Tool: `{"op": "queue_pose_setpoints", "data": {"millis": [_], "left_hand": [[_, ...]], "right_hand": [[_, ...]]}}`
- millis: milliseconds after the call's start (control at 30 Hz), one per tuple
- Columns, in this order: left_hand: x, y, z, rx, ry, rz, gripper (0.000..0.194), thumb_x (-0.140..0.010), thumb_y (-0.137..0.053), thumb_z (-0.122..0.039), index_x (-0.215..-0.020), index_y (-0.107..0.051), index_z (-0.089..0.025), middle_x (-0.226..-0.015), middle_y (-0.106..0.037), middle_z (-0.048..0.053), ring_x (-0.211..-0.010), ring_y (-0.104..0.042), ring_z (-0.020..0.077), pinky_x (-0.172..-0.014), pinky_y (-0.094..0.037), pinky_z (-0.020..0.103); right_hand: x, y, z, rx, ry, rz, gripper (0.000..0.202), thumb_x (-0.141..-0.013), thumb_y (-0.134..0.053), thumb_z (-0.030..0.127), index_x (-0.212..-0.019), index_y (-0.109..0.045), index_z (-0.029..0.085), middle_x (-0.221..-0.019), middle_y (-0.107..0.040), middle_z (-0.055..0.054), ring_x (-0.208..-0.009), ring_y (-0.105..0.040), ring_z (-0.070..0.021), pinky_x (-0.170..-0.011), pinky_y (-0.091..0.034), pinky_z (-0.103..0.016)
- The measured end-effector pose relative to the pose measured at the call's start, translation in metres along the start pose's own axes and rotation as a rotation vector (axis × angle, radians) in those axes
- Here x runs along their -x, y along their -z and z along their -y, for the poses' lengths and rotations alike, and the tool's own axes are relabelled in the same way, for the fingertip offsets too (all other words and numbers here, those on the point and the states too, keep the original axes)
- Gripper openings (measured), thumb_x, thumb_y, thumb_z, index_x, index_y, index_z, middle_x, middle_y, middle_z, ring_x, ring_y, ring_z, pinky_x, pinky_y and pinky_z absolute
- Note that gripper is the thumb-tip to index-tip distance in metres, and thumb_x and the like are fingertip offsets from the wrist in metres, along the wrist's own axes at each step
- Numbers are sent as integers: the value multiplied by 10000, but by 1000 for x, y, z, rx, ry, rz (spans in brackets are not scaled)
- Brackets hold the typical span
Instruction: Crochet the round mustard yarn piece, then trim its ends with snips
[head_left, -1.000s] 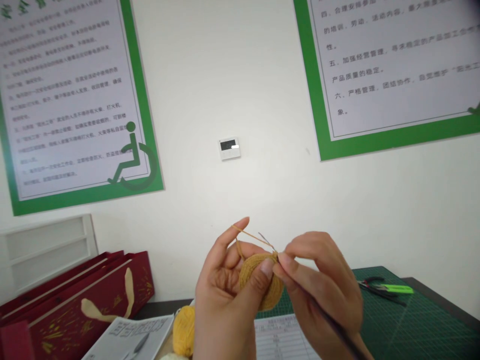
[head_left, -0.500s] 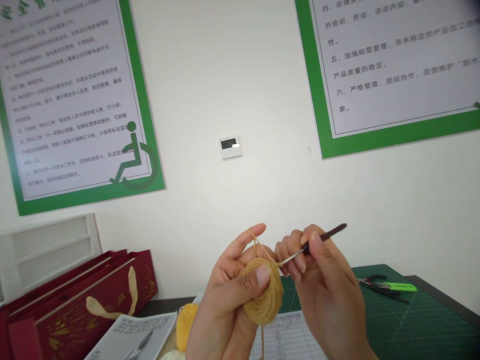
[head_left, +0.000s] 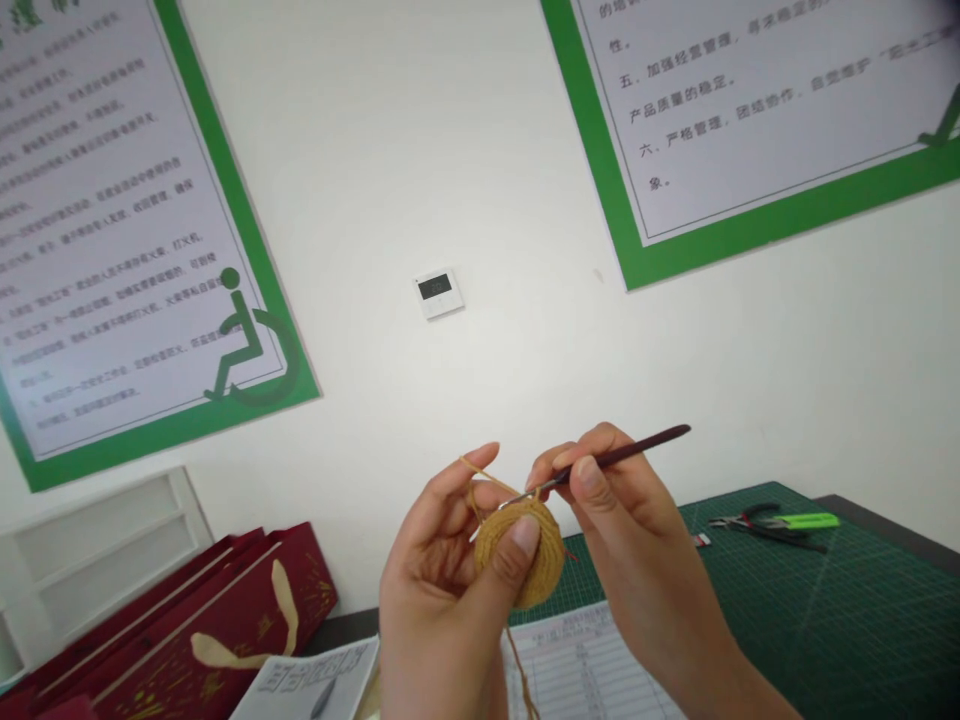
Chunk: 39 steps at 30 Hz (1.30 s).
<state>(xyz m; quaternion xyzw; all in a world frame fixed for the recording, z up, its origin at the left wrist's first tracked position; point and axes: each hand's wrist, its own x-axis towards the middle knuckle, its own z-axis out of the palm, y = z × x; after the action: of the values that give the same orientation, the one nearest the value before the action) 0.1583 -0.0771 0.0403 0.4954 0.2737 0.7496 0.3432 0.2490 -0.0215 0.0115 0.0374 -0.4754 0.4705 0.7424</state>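
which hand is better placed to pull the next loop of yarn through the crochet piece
Probably the right hand: it holds the crochet hook, whose tip sits at the top edge of the yellow crochet piece. The left hand grips that piece and tensions the yarn.

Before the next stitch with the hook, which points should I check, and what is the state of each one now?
1. The left hand pinches the round yellow crochet piece between thumb and fingers: ok.
2. The right hand grips the crochet hook near its metal end: ok.
3. The hook tip is at the top edge of the piece: ok; whether it has caught a loop: cannot tell.
4. The yarn strand runs taut over the left index finger: ok.
5. The yarn tail hangs free below the piece, over the printed sheet: ok.
6. The pliers lie far away on the green cutting mat: ok.
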Motion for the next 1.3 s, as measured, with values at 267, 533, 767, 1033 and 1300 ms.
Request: {"op": "queue_pose_setpoints", "data": {"millis": [267,533,767,1033,1300], "left_hand": [[-4,0,5,-86,-32,-22,455,-678,-869,-110,-1106,-760,-221,-773,-709,7,-683,-657,110,-622,-528,152],[-8,5,13,-76,-86,1,440,-676,-865,-78,-1085,-775,-213,-755,-731,13,-653,-668,95,-632,-548,141],[-8,7,14,-114,-138,-18,435,-651,-868,-61,-1048,-789,-221,-722,-741,16,-620,-660,102,-622,-558,169],[-8,6,16,-164,-198,-79,358,-688,-865,-114,-1024,-793,-217,-727,-743,15,-671,-700,117,-651,-577,165],[-5,0,19,-198,-241,-122,347,-672,-854,-69,-977,-792,-222,-729,-750,4,-650,-705,115,-608,-579,137]], "right_hand": [[-4,6,4,26,-25,-76,199,-983,-587,368,-856,-547,219,-779,-703,29,-727,-628,-98,-723,-510,-251],[-3,7,5,111,97,-108,143,-1000,-556,312,-890,-545,222,-771,-723,25,-681,-642,-93,-672,-526,-237],[-3,9,8,222,187,-93,129,-1011,-533,278,-901,-551,214,-784,-710,14,-688,-656,-95,-666,-534,-242],[3,18,10,421,322,15,62,-1003,-535,225,-990,-595,233,-895,-685,-8,-804,-688,-154,-729,-552,-343],[-2,21,15,880,784,215,94,-916,-611,108,-875,-586,189,-809,-728,-55,-761,-680,-192,-698,-519,-371]]}}
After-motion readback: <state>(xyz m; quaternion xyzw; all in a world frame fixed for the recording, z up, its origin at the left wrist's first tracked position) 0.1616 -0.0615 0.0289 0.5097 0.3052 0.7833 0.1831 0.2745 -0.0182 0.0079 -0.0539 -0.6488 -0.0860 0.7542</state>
